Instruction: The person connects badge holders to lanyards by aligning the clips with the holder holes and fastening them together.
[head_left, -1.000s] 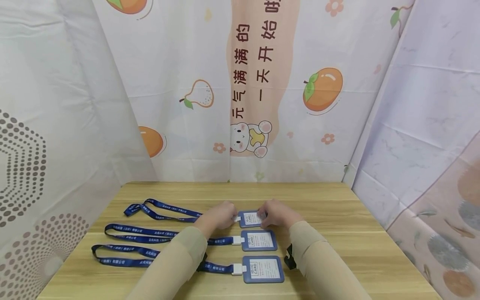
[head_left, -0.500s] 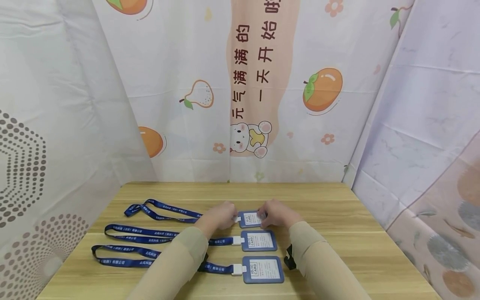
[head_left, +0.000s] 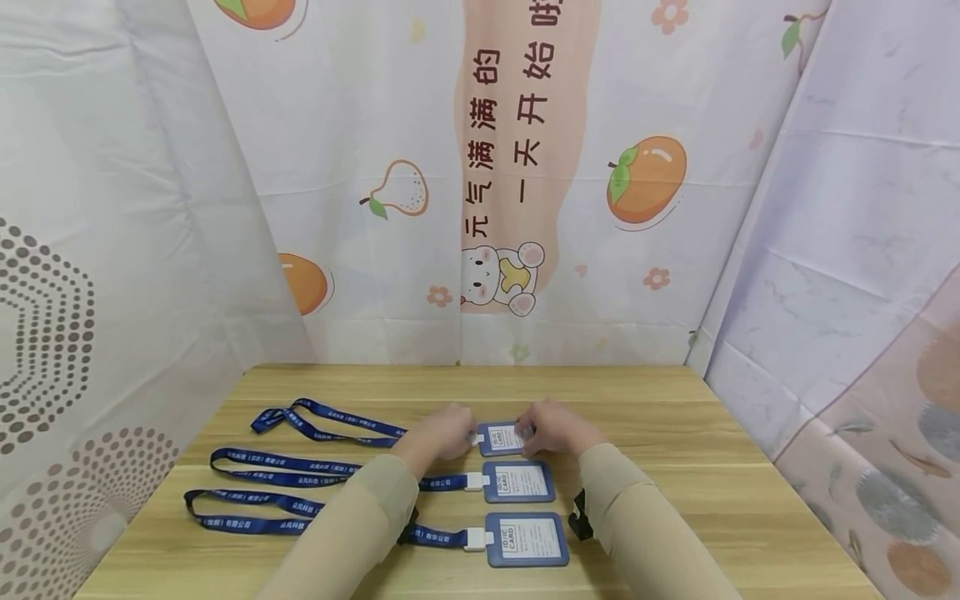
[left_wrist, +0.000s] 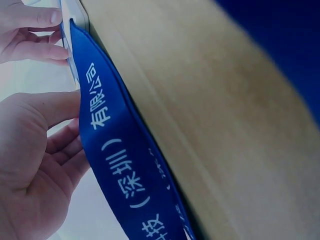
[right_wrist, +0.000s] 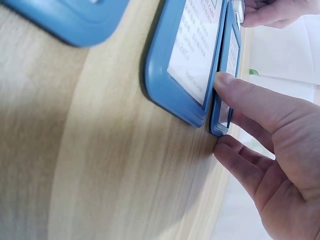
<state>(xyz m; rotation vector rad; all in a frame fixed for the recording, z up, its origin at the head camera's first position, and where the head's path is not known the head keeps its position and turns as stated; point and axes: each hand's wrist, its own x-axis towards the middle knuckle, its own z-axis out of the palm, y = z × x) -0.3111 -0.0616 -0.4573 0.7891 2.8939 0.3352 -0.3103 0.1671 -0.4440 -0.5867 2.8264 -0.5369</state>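
Note:
Three blue ID card holders on navy lanyards lie in rows on the wooden table. My left hand [head_left: 444, 432] is at the clip end of the farthest lanyard [head_left: 352, 417], thumb and fingers closed there. In the left wrist view the middle lanyard [left_wrist: 112, 135] hides its fingertips. With thumb and fingers at the edges, my right hand [head_left: 558, 427] pinches the right end of the farthest card holder [head_left: 497, 439]. The right wrist view shows its thumb [right_wrist: 245, 95] on that holder's near edge.
The middle card holder [head_left: 525, 482] and the nearest card holder [head_left: 528, 540] lie in front, parallel, their white clips to the left. Their lanyards pass under my left forearm. A printed curtain [head_left: 360, 333] hangs behind the table [head_left: 712, 467].

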